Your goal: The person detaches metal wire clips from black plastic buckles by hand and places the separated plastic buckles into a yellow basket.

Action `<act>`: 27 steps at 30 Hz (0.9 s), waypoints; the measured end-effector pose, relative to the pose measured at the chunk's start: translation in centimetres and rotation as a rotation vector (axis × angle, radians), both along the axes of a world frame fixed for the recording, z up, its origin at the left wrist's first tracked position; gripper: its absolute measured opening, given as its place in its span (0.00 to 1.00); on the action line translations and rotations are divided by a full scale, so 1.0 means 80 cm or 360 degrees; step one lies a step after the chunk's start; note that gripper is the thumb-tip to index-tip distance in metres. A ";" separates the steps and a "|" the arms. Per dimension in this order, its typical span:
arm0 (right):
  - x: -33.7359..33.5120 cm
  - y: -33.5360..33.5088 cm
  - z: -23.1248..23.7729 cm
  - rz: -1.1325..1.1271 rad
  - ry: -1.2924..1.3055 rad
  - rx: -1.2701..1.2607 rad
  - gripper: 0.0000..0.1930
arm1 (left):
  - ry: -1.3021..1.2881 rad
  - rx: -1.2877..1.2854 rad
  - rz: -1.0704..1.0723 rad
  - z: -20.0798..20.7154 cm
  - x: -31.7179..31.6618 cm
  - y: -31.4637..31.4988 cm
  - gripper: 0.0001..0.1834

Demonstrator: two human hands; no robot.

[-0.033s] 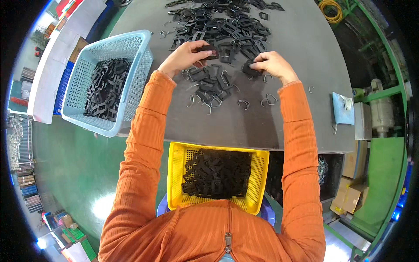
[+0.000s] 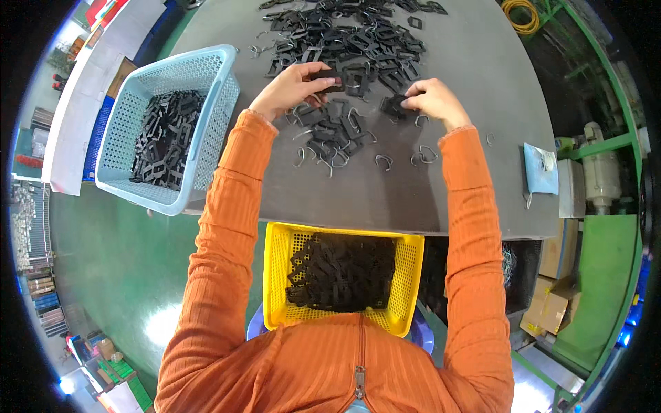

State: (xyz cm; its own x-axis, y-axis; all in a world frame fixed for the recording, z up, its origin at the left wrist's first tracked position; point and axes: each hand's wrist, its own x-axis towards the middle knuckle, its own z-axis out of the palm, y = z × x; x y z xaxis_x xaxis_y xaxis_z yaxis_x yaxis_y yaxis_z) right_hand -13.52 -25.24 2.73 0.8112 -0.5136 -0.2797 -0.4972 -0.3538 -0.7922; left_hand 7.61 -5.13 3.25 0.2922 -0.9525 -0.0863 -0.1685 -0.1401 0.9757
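Observation:
Both my hands are over the grey table, at the near side of a large heap of black rectangular frames [image 2: 344, 38]. My left hand [image 2: 292, 89] is closed, pinching a flat black piece [image 2: 329, 80] between thumb and fingers. To its right, my right hand [image 2: 434, 102] pinches another black piece [image 2: 392, 107] close to the tabletop; its fingers hide part of it. Between and below the hands lies a smaller pile of black frames [image 2: 334, 127] mixed with bent metal wire hooks. A few loose wire hooks [image 2: 425, 155] lie near my right forearm.
A light blue basket [image 2: 227, 89] with black frames stands at the left table edge. In front of my body is a yellow basket [image 2: 275, 275] full of black pieces. A light blue face mask [image 2: 540, 171] lies at the right edge. Green metal framing [image 2: 606, 148] stands beyond it.

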 end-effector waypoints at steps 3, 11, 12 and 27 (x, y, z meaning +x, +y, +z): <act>-0.002 0.000 0.019 -0.0029 0.0223 0.0039 0.17 | -0.0004 0.0009 -0.0102 0.001 -0.013 0.001 0.10; 0.017 0.043 0.007 0.0013 0.0663 -0.0924 0.27 | -0.1397 0.0151 0.0086 -0.041 -0.024 -0.066 0.26; 0.016 0.046 0.007 -0.0011 0.0596 -0.0890 0.25 | -0.1586 0.0173 0.0190 -0.050 -0.022 -0.071 0.28; -0.093 0.083 0.015 -0.0251 -0.0381 -0.0058 0.10 | 0.0166 0.0058 0.0375 -0.001 -0.006 -0.029 0.14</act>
State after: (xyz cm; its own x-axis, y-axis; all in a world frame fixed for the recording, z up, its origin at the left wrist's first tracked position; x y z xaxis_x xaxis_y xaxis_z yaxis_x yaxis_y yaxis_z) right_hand -20.95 -18.63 3.89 0.7612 -0.6449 -0.0687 -0.3484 -0.3173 -0.8820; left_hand 7.17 -7.48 3.15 0.4935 -0.8547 -0.1608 -0.0260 -0.1993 0.9796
